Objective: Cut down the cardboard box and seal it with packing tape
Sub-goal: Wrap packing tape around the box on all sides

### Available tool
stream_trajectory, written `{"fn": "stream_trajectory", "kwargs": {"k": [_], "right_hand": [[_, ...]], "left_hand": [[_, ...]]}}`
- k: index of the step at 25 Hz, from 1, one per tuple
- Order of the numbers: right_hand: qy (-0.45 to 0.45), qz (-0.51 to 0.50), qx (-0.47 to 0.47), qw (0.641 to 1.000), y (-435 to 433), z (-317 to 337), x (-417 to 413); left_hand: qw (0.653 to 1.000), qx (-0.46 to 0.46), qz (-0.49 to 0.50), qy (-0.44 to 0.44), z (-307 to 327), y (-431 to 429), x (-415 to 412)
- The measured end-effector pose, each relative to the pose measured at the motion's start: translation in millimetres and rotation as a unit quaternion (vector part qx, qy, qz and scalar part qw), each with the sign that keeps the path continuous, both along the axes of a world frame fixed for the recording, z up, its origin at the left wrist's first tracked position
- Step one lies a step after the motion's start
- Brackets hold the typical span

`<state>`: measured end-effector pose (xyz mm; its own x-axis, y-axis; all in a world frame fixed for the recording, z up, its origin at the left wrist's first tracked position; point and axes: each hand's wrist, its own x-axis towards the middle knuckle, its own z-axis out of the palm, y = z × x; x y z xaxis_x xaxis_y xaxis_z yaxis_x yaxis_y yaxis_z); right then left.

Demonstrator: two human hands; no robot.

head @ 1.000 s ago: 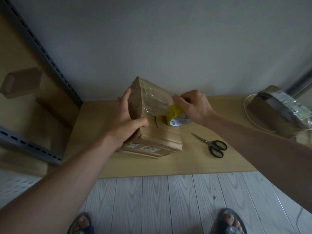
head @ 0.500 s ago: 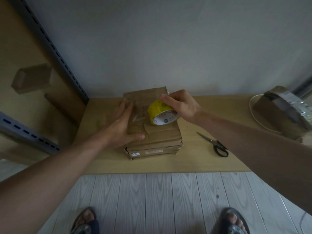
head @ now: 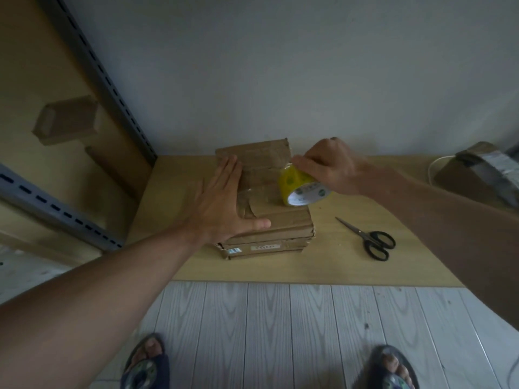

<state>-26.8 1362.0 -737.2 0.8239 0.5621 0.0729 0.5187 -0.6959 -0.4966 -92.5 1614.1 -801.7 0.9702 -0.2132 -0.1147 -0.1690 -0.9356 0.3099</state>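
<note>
Box: the squat brown cardboard box (head: 280, 217) lies flat on the pale wooden tabletop (head: 351, 265), towards its left end and close to the wall.
Just changed: a second ago it stood tipped up on one edge in the left hand's grasp. Now it is down on its broad face, and the roll has travelled over the top to the right-hand edge.
Meaning: I'd say one band of clear tape (head: 261, 192) is across the lid and wants cutting or carrying down the side (the black-handled scissors (head: 368, 238) lie just to the right, untouched).
Left hand: the left hand (head: 224, 203) is spread flat with straight fingers, pressing the box's left half and grasping nothing.
Right hand: the right hand (head: 328, 167) is curled over the yellow roll of packing tape (head: 300, 186), clasping it at the box's right edge.
Heading: the box's long axis runs from the person towards the wall. The tape crosses it left to right, and the roll's open core faces back at the person.
</note>
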Motion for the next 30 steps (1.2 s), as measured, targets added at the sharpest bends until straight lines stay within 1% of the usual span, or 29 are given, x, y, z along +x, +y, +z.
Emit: {"fn": "stream_trajectory", "kwargs": {"k": [3,9,13,18,21,23,25,26,28,30], "right_hand": [[-0.053,0.003,-0.094,0.994,-17.8,-1.2,-0.1],[-0.088,-0.039,-0.208,0.973,-47.6,-12.4,-4.2],[-0.117,-0.062,-0.244,0.961,-54.0,-39.8,-6.0],[-0.087,-0.079,-0.236,0.965,-53.1,-58.1,-10.5],[-0.049,-0.095,-0.225,0.969,-45.4,-76.1,-15.0],[-0.031,-0.082,-0.187,0.978,-37.7,-86.3,-18.7],[-0.015,-0.07,-0.135,0.988,-34.6,-90.4,-18.7],[0.001,-0.075,-0.11,0.991,-33.4,-91.5,-18.3],[0.047,-0.109,-0.077,0.99,-32.7,-92.1,-17.8],[0.087,-0.144,-0.062,0.984,-35.8,-92.5,-16.0]], "left_hand": [[1.0,0.013,-0.003,-0.007,-0.8,-1.6,-1.2],[0.998,0.061,-0.013,-0.018,1.1,-2.2,-0.5],[0.996,0.081,-0.016,-0.022,0.4,-1.9,0.6],[0.994,0.101,-0.018,-0.032,-3.0,-1.8,1.6],[0.99,0.132,-0.042,-0.039,0.3,-3.2,-0.7],[0.991,0.126,-0.043,-0.016,8.1,-16.1,-6.4],[0.995,0.094,-0.003,0.034,15.3,-46.0,-8.4],[0.993,0.109,0.004,0.05,15.8,-64.2,-8.0],[0.985,0.163,-0.013,0.057,11.0,-98.7,-9.1],[0.984,0.173,-0.022,0.039,1.3,-114.3,-11.8]]}}
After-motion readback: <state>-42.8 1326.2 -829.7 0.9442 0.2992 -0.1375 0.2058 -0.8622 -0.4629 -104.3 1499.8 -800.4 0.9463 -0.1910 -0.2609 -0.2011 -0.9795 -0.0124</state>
